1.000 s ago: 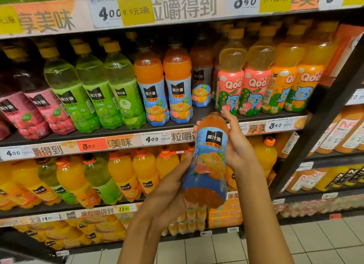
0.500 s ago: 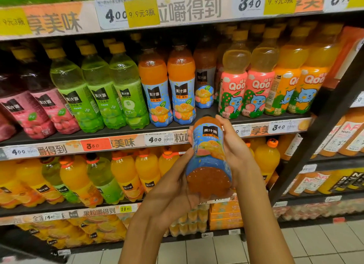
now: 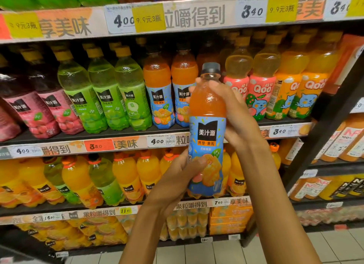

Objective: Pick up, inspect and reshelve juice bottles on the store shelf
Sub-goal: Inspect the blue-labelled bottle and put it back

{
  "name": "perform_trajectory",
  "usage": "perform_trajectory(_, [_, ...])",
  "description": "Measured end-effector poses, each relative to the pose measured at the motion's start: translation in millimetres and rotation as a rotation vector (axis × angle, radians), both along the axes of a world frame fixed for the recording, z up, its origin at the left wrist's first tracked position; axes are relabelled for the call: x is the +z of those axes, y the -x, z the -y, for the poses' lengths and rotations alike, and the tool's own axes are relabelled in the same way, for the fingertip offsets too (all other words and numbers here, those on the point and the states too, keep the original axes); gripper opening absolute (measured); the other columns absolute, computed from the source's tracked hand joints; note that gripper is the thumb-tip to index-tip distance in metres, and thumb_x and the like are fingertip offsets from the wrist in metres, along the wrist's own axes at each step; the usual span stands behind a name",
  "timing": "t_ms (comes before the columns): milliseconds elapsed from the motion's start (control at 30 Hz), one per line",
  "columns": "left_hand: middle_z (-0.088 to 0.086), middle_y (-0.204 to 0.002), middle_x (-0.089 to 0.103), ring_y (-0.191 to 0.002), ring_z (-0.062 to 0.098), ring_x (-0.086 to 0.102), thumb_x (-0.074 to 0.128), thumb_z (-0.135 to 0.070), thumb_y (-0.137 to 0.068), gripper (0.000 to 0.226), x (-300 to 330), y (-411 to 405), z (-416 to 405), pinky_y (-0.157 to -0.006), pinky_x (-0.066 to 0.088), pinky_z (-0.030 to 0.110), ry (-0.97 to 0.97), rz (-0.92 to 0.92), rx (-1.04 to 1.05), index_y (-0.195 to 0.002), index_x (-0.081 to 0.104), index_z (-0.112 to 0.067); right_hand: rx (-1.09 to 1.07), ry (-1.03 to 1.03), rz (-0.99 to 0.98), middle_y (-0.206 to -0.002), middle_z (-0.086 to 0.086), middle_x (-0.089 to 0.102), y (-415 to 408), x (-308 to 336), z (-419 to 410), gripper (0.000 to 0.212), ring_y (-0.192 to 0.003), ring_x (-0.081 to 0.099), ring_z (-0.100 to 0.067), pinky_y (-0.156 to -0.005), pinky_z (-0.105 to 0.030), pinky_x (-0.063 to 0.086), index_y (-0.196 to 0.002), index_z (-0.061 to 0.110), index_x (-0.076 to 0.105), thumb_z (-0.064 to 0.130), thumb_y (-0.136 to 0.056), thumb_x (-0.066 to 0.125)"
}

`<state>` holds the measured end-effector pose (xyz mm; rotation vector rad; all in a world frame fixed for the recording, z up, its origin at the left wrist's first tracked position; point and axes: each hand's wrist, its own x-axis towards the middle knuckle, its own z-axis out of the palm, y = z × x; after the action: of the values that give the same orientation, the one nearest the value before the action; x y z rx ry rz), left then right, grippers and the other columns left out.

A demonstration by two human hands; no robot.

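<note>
An orange juice bottle (image 3: pixel 207 129) with a blue label and a dark cap stands upright in front of the shelf, held in both hands. My left hand (image 3: pixel 177 177) grips its lower part from the left, thumb across the fruit picture. My right hand (image 3: pixel 234 113) wraps the upper body from the right and behind, fingertips curling over the orange shoulder. Two matching blue-label bottles (image 3: pixel 160 98) stand on the middle shelf (image 3: pixel 118 133) just behind and left of it.
Green (image 3: pixel 102 98) and pink (image 3: pixel 31 113) bottles fill the middle shelf's left side, Qoo bottles (image 3: pixel 262 94) its right. Yellow-orange bottles (image 3: pixel 126 177) line the shelf below. A dark upright post (image 3: pixel 325 117) slants at right, with another shelf unit beyond. Tiled floor lies below.
The bottle has swung from tilted, bottom toward me, to upright with its cap on top and label facing me. Both hands rose with it; the view moved closer to the shelf.
</note>
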<state>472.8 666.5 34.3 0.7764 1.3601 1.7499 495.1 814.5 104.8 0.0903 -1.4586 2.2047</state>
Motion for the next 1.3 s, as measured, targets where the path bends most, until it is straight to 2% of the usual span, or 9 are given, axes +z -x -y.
perform_trajectory(400, [-0.009,-0.099,0.069,-0.09,-0.001,0.066,0.075,0.008,-0.072,0.061,-13.2,9.4,-18.7,-0.071,0.052,0.014,-0.021,-0.434,0.205,-0.125,0.05,-0.006,0.056,-0.579,-0.037,-0.117,-0.001,0.065,-46.7,3.1,3.5,0.054,-0.111,0.062,-0.019,-0.085,-0.032,0.053,-0.123,0.021,0.054,0.019,-0.073,0.073])
perform_trajectory(500, [0.005,-0.112,0.065,-0.103,0.005,0.063,0.071,0.002,-0.069,0.062,-7.7,11.7,-22.3,-0.081,0.052,0.022,-0.102,-0.451,0.274,-0.127,0.048,-0.003,0.093,-0.681,-0.076,-0.121,-0.021,0.057,-54.7,1.4,8.5,0.06,-0.118,0.055,-0.031,-0.097,-0.05,0.046,-0.122,0.002,0.053,0.0,-0.067,0.076])
perform_trajectory(600, [0.011,-0.123,0.059,-0.116,0.023,0.057,0.073,-0.012,-0.073,0.063,0.3,14.1,-23.4,-0.095,0.049,0.04,-0.14,-0.439,0.252,-0.13,0.046,-0.007,0.105,-0.706,-0.148,-0.118,-0.019,0.057,-58.8,2.9,7.9,0.058,-0.117,0.055,-0.028,-0.098,-0.042,0.047,-0.117,0.008,0.054,0.001,-0.065,0.079])
perform_trajectory(767, [-0.01,-0.101,0.071,-0.093,0.003,0.066,0.081,0.0,-0.064,0.054,-8.3,16.6,-9.5,-0.072,0.051,0.013,-0.067,-0.502,0.178,-0.105,0.065,-0.03,0.122,-0.527,-0.166,-0.112,-0.004,0.064,-50.7,-2.8,-0.6,0.056,-0.109,0.06,-0.025,-0.088,-0.039,0.052,-0.117,0.023,0.059,0.028,-0.066,0.081])
perform_trajectory(867, [-0.014,-0.108,0.07,-0.101,0.004,0.065,0.085,-0.011,-0.064,0.055,-9.0,12.3,-5.5,-0.078,0.051,0.015,-0.042,-0.483,0.086,-0.104,0.064,-0.044,0.304,-0.363,-0.105,-0.117,0.004,0.067,-40.2,-5.1,-4.6,0.074,-0.112,0.061,-0.019,-0.09,-0.037,0.051,-0.125,0.021,0.054,0.052,-0.064,0.081])
perform_trajectory(1000, [-0.008,-0.119,0.067,-0.112,0.013,0.062,0.087,-0.021,-0.061,0.058,-14.1,5.3,-6.5,-0.089,0.053,0.029,-0.056,-0.394,-0.003,-0.11,0.063,-0.043,0.436,-0.206,-0.075,-0.106,-0.006,0.07,-30.2,-11.7,-1.1,0.058,-0.095,0.068,-0.024,-0.082,-0.038,0.056,-0.116,0.017,0.064,0.044,-0.067,0.081])
perform_trajectory(1100, [-0.003,-0.125,0.064,-0.111,0.018,0.063,0.083,-0.009,-0.066,0.067,-25.9,3.4,-7.3,-0.083,0.055,0.029,-0.112,-0.203,0.076,-0.123,0.055,-0.032,0.17,-0.201,-0.041,-0.098,-0.003,0.072,-29.1,-10.8,2.4,0.044,-0.087,0.069,-0.019,-0.074,-0.031,0.056,-0.106,0.02,0.068,0.039,-0.068,0.079])
perform_trajectory(1233, [0.01,-0.123,0.064,-0.113,0.026,0.061,0.05,-0.037,-0.09,0.047,-29.1,-0.1,-15.7,-0.093,0.05,0.04,-0.082,-0.137,0.305,-0.13,0.051,-0.013,-0.129,-0.152,-0.047,-0.098,0.004,0.073,-29.3,-10.7,8.1,0.024,-0.094,0.068,-0.01,-0.075,-0.021,0.053,-0.106,0.019,0.065,0.028,-0.084,0.064])
perform_trajectory(1300, [0.01,-0.107,0.071,-0.095,0.024,0.068,0.041,-0.046,-0.095,0.044,-27.3,-1.7,-18.7,-0.079,0.053,0.037,-0.112,-0.077,0.339,-0.12,0.061,-0.015,-0.114,-0.09,-0.042,-0.108,0.0,0.072,-29.3,-8.6,9.7,0.031,-0.104,0.066,-0.014,-0.082,-0.024,0.052,-0.114,0.015,0.063,0.031,-0.088,0.058])
